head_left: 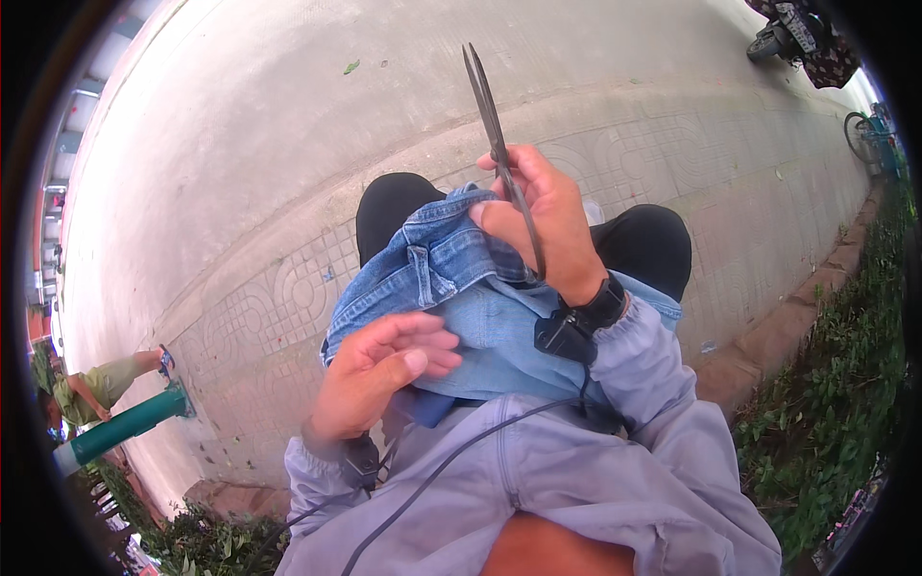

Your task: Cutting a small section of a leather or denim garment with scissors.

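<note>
A pair of blue jeans (384, 274) lies bunched across my lap, its waistband with a belt loop turned toward my left. My right hand (547, 216) is closed round dark metal scissors (487, 106), whose blades are nearly together and point away from me. The thumb and fingers of that hand also pinch the upper edge of the denim. My left hand (384, 365) hovers at the near left side of the jeans, fingers curved and apart from the thumb, with nothing visible in it.
Paving slabs (317, 278) and grey roadway surround my knees. Green plants (816, 403) grow behind a brick edging at right. A parked motorbike (797, 34) stands far right; a person (96, 389) is beside a green post (125, 422) at left. Black cables (461, 451) cross my jacket.
</note>
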Available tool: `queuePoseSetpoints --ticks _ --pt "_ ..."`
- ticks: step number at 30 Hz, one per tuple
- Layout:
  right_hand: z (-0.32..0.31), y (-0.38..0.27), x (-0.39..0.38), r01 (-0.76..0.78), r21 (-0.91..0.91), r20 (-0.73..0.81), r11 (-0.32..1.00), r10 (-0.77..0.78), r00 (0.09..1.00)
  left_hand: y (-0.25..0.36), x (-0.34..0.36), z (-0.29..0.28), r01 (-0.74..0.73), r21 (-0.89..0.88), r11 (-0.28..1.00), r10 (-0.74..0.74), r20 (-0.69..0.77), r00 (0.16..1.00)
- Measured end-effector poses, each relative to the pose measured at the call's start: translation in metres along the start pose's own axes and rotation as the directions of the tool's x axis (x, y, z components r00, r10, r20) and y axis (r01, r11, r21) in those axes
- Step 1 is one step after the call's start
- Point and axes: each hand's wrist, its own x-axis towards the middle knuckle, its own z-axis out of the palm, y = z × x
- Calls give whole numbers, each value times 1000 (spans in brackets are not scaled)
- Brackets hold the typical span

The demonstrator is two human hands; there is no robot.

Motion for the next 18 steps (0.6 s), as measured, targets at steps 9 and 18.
queuePoseSetpoints --ticks 9,18 --pt "-11 2 10 54 -40 28 998 -53 998 -7 19 10 254 -47 966 -233 267 935" --pt "-24 -23 28 -141 34 164 989 134 977 -17 38 11 -276 -608 745 205 -185 961"
